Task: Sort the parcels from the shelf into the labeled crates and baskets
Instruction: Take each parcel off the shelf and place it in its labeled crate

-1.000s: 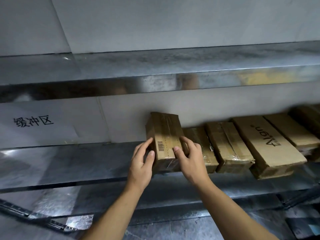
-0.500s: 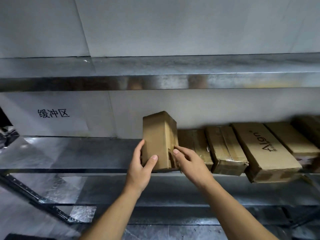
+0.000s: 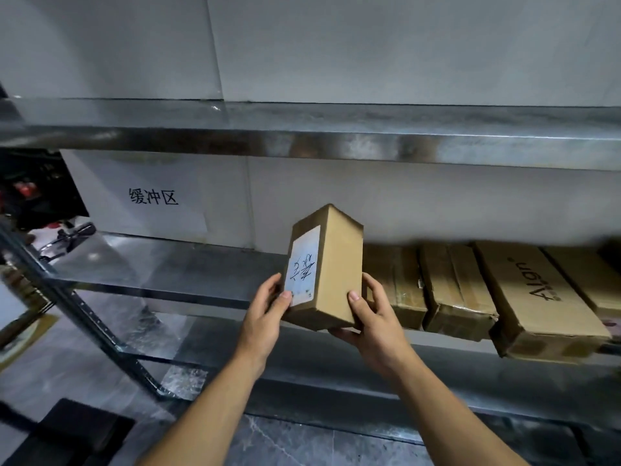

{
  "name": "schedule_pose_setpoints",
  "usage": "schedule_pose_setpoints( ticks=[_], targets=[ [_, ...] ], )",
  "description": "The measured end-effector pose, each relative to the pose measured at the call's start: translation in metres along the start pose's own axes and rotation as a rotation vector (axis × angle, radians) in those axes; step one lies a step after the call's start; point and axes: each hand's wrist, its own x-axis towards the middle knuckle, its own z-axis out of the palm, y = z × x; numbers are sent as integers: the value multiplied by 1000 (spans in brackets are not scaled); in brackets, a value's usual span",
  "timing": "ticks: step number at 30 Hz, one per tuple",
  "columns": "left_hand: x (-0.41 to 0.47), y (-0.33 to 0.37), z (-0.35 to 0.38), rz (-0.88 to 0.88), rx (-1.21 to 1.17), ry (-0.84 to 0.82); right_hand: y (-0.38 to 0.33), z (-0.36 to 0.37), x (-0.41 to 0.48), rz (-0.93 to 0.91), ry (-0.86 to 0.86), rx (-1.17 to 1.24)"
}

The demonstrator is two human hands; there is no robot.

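Both hands on the parcel, up off the shelf!
Left hand (image 3: 265, 311) and right hand (image 3: 376, 317) clamp the small brown cardboard box (image 3: 331, 264), white handwritten label (image 3: 302, 264) facing us, before the grey metal shelf (image 3: 161, 267).

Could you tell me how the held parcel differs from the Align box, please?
The held parcel stands on end, gripped by the left hand and right hand; the Align box lies flat on the shelf. The held parcel bears a white handwritten label; the Align box shows printed lettering. The held parcel looks shorter than the Align box. Both are brown cardboard.
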Motion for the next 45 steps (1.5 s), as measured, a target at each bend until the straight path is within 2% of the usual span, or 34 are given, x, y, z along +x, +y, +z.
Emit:
schedule_pose_setpoints(
  ticks=[2,4,6,10,12,18,28,34,41,45],
  targets=[
    [-6,3,-7,-8,-169,-8,3,9,-1,27,-66,19],
    [-9,6,-17,40,-221,20,7,18,1,9,-103,-6],
    [-13,8,-29,102,-190,56,10,29,7,-72,-101,-128],
    [-18,6,-65,165,-54,152,16,60,22,-266,-111,-546],
    [-21,5,-86,188,16,212,20,81,26,-272,-159,-601],
    [-32,6,-165,265,222,307,46,161,36,-131,-329,-488],
    [-63,23,-338,373,489,456,121,346,37,-124,-437,-369],
    [-88,40,-449,330,605,587,158,453,28,-105,-580,-297],
    [-118,67,-555,267,1010,743,191,542,37,-145,-636,-328],
    [-125,68,-601,185,1157,818,200,575,45,-188,-676,-371]
  ],
)
